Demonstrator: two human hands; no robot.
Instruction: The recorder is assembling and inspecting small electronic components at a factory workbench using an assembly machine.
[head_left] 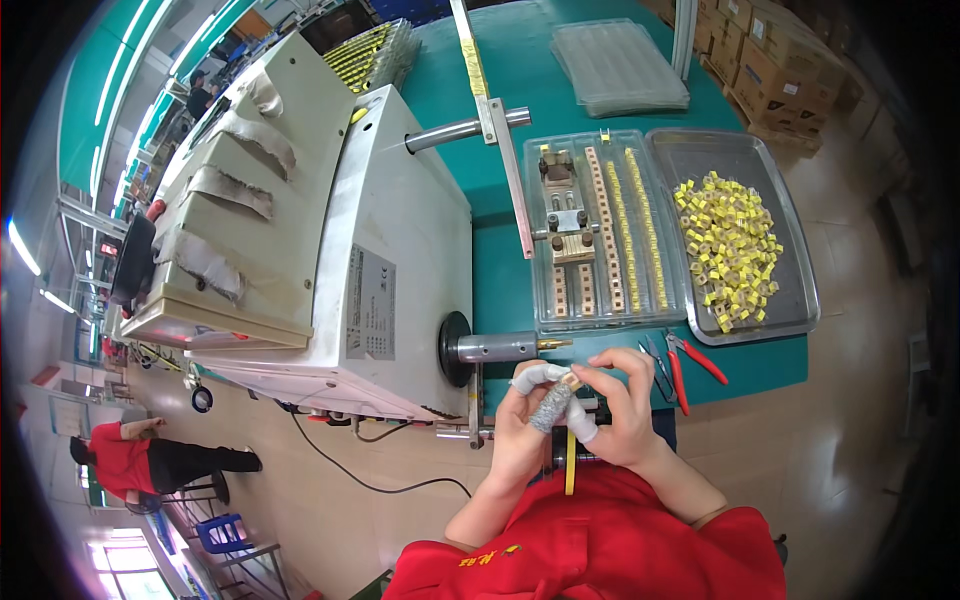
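Note:
In front of the machine's spindle, my left hand [525,425] and my right hand [625,410] meet at their fingertips. Between them they pinch a small pale coil bobbin [571,380], mostly hidden by the fingers. White covers wrap some fingertips on both hands, and a silvery grey wrap shows on a left digit. Just beyond my hands, the grey spindle [495,348] with a brass tip juts from the winding machine [400,240]. Below the fingers hangs a yellow strip [571,465].
Red-handled pliers [680,375] and tweezers [655,365] lie right of my hands. Beyond is a clear plastic tray [545,322] with rows of bobbins. A metal tray [800,290] holds a heap of yellow-wrapped coils. A metal arm [510,170] overhangs the green table [750,365].

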